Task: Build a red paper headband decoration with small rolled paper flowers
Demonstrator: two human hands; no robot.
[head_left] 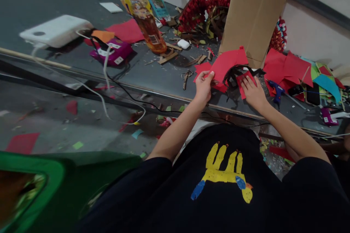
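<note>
My left hand (203, 88) pinches thumb and fingers together at the near edge of a red paper sheet (231, 62). Stretched fingers of my right hand (255, 93) lie over a smaller red paper piece (241, 89) near the table's front edge. Between the hands is a tangle of dark strips (232, 77), partly hidden by the paper. A blue glue gun (276, 91) rests just to the right of my right hand, beside more red sheets (290, 66).
A tall cardboard piece (254, 14) stands behind the hands. Leftward are a bottle of amber liquid (147, 25), a white earbud case (183, 44), a purple power strip (113, 52) and a white box (56, 31). A green bin (104, 174) stands lower left. Cables hang along the table edge.
</note>
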